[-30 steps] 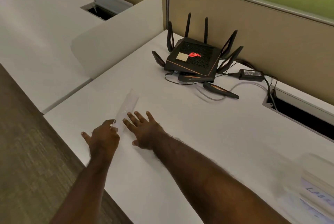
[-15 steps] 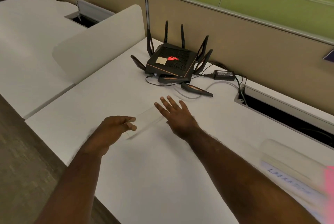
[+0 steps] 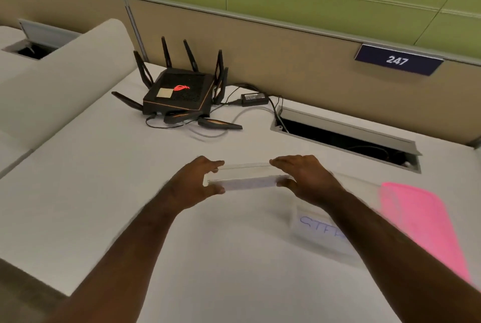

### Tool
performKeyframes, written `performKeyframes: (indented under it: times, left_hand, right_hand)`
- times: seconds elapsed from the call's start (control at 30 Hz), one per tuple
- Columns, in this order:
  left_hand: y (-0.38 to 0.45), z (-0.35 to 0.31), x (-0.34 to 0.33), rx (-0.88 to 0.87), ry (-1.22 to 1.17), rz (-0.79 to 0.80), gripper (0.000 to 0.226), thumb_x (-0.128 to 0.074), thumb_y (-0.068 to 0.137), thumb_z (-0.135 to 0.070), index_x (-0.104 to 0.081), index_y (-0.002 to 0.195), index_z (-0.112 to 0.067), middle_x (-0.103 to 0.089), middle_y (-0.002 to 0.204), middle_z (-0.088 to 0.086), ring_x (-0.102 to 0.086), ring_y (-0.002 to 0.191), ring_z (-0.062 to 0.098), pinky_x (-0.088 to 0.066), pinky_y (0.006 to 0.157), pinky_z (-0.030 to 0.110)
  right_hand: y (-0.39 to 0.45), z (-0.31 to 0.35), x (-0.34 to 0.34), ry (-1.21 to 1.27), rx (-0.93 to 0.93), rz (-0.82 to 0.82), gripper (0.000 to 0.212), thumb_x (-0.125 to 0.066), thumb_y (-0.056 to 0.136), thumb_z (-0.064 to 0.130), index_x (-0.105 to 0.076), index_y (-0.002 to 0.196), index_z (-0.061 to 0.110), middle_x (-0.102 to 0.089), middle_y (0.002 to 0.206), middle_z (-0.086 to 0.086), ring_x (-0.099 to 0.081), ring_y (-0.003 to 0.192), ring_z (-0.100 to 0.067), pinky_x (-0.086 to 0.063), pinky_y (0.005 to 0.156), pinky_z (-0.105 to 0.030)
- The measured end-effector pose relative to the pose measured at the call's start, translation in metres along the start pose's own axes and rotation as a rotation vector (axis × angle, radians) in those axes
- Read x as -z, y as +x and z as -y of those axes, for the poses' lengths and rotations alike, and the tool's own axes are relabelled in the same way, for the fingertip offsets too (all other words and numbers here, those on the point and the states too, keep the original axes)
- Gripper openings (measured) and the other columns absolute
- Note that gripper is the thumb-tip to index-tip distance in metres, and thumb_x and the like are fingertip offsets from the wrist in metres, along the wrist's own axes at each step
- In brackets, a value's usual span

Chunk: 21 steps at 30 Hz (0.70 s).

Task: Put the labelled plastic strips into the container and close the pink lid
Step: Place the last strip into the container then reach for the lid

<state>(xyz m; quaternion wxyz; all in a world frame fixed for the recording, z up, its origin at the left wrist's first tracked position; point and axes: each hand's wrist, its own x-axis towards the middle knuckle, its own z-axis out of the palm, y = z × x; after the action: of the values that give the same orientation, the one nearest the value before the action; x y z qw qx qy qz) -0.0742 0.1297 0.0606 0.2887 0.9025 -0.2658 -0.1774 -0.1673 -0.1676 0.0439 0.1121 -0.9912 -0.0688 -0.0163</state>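
Observation:
A clear plastic strip (image 3: 247,178) is held level above the white desk (image 3: 104,166), one end in each hand. My left hand (image 3: 196,180) pinches its left end and my right hand (image 3: 303,176) pinches its right end. Below my right forearm lies another clear strip (image 3: 316,229) with blue handwriting, partly hidden by the arm. The pink lid (image 3: 421,221) lies flat at the right edge of the desk. A clear container edge seems to run by the lid, but blur keeps me from making it out.
A black router (image 3: 179,94) with several antennas and its power brick (image 3: 253,98) sit at the back left. An open cable hatch (image 3: 346,137) cuts into the desk at the back right. A white divider panel (image 3: 65,83) stands at the left.
The strip has come up off the left part of the desk and moved right. My right hand, flat beside it before, now grips its right end. The view has swung right, showing the pink lid.

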Motion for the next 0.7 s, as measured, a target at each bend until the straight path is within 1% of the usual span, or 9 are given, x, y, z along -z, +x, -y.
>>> performKeyframes:
  times: [0.1, 0.17, 0.23, 0.27, 0.37, 0.43, 0.5, 0.6, 0.7]
  left_hand:
    - [0.017, -0.026, -0.02, -0.115, 0.108, -0.011, 0.059, -0.07, 0.081, -0.046, -0.05, 0.136, -0.035, -0.057, 0.125, -0.012, -0.054, 0.117, 0.012, -0.043, 0.102, 0.036]
    - [0.027, -0.045, -0.034, -0.223, 0.158, -0.036, 0.056, -0.067, 0.082, -0.05, -0.054, 0.134, -0.034, -0.06, 0.126, -0.011, -0.055, 0.116, 0.011, -0.041, 0.102, 0.031]
    - [0.036, -0.067, -0.049, -0.323, 0.199, -0.065, 0.054, -0.066, 0.081, -0.053, -0.058, 0.13, -0.032, -0.063, 0.124, -0.01, -0.057, 0.113, 0.011, -0.039, 0.096, 0.024]
    - [0.039, -0.077, -0.056, -0.357, 0.216, -0.07, 0.053, -0.065, 0.081, -0.054, -0.06, 0.129, -0.032, -0.064, 0.124, -0.01, -0.058, 0.112, 0.011, -0.038, 0.095, 0.023]
    - [0.047, -0.104, -0.078, -0.398, 0.272, -0.043, 0.049, -0.061, 0.082, -0.057, -0.061, 0.126, -0.034, -0.062, 0.123, -0.012, -0.055, 0.114, 0.012, -0.036, 0.103, 0.035]
    - [0.049, -0.116, -0.093, -0.401, 0.326, -0.016, 0.048, -0.057, 0.083, -0.06, -0.061, 0.124, -0.037, -0.058, 0.121, -0.012, -0.051, 0.117, 0.013, -0.027, 0.111, 0.046]
    - [0.05, -0.127, -0.106, -0.403, 0.394, 0.011, 0.048, -0.053, 0.083, -0.063, -0.06, 0.124, -0.038, -0.057, 0.122, -0.011, -0.046, 0.124, 0.013, -0.009, 0.117, 0.055]
    - [0.05, -0.139, -0.122, -0.423, 0.525, 0.048, 0.05, -0.048, 0.085, -0.065, -0.059, 0.125, -0.038, -0.057, 0.129, -0.011, -0.036, 0.136, 0.015, 0.011, 0.113, 0.063]
    - [0.047, -0.149, -0.135, -0.432, 0.664, 0.099, 0.047, -0.049, 0.087, -0.062, -0.059, 0.125, -0.038, -0.057, 0.133, -0.009, -0.03, 0.142, 0.02, 0.02, 0.107, 0.065]
  right_hand:
    - [-0.042, -0.025, 0.019, 0.03, -0.108, -0.009, 0.049, -0.054, 0.093, 0.046, -0.048, 0.14, 0.032, -0.051, 0.144, 0.012, -0.045, 0.132, -0.01, -0.03, 0.109, -0.031]
    - [-0.068, -0.039, 0.028, 0.062, -0.178, -0.009, 0.049, -0.055, 0.092, 0.047, -0.049, 0.138, 0.034, -0.054, 0.141, 0.013, -0.049, 0.129, -0.01, -0.033, 0.104, -0.027]
    - [-0.094, -0.053, 0.035, 0.099, -0.246, -0.013, 0.047, -0.058, 0.09, 0.046, -0.052, 0.135, 0.035, -0.057, 0.137, 0.012, -0.054, 0.123, -0.012, -0.036, 0.097, -0.024]
    - [-0.106, -0.059, 0.037, 0.114, -0.283, -0.015, 0.046, -0.059, 0.09, 0.046, -0.053, 0.134, 0.035, -0.059, 0.135, 0.012, -0.057, 0.119, -0.013, -0.038, 0.092, -0.023]
    - [-0.138, -0.076, 0.039, 0.119, -0.368, -0.029, 0.044, -0.063, 0.087, 0.046, -0.058, 0.129, 0.036, -0.065, 0.127, 0.011, -0.062, 0.11, -0.014, -0.039, 0.085, -0.023]
    - [-0.154, -0.085, 0.038, 0.096, -0.41, -0.05, 0.041, -0.066, 0.085, 0.045, -0.063, 0.124, 0.035, -0.068, 0.124, 0.008, -0.061, 0.109, -0.016, -0.04, 0.087, -0.027]
    - [-0.167, -0.092, 0.035, 0.048, -0.443, -0.055, 0.039, -0.067, 0.083, 0.046, -0.065, 0.12, 0.033, -0.069, 0.121, 0.007, -0.059, 0.11, -0.019, -0.04, 0.09, -0.036]
    - [-0.183, -0.098, 0.028, -0.038, -0.497, -0.025, 0.04, -0.066, 0.081, 0.052, -0.067, 0.116, 0.034, -0.068, 0.118, 0.009, -0.056, 0.108, -0.02, -0.035, 0.087, -0.039]
    - [-0.194, -0.098, 0.022, -0.074, -0.551, 0.021, 0.042, -0.066, 0.077, 0.059, -0.068, 0.111, 0.036, -0.068, 0.115, 0.013, -0.051, 0.106, -0.015, -0.029, 0.085, -0.037]
